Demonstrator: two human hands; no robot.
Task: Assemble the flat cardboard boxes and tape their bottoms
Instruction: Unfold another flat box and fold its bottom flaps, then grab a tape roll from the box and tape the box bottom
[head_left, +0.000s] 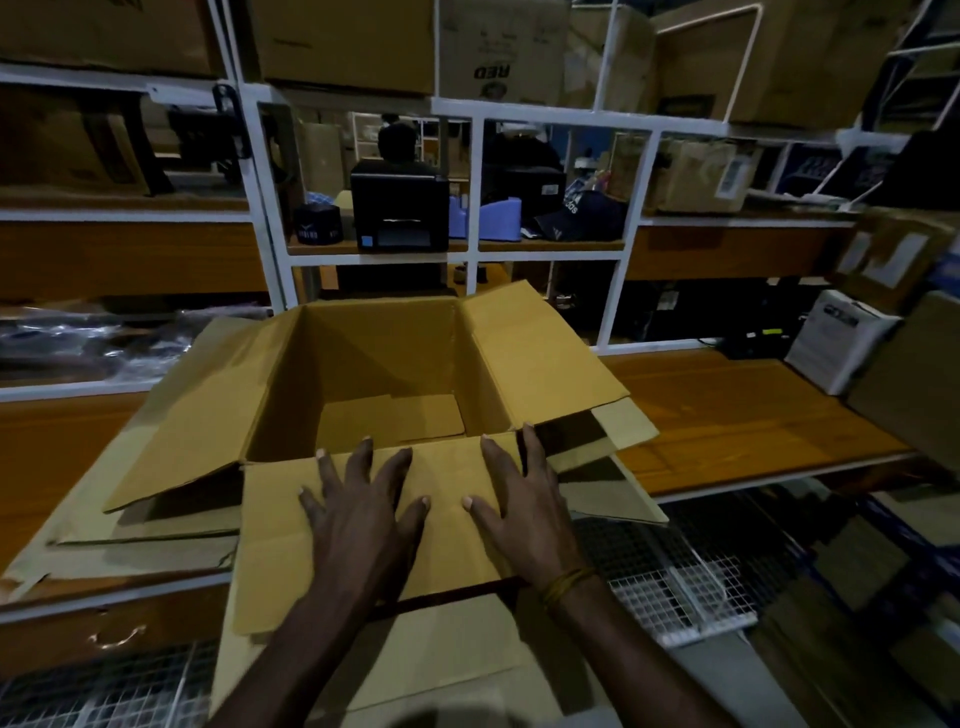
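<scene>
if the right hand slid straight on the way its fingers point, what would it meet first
The right hand lies flat on the near flap, fingers pointing away. Going on, it would pass the flap's fold and drop into the open box; the far wall comes next, though depth is unclear.

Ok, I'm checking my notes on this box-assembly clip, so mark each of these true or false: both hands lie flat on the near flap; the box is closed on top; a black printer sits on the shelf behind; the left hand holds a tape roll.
1. Both hands lie flat on the near flap: true, left hand and right hand.
2. The box is closed: false, its flaps are spread open.
3. A black printer sits on the shelf behind: true.
4. The left hand holds tape: false, it holds nothing.
</scene>
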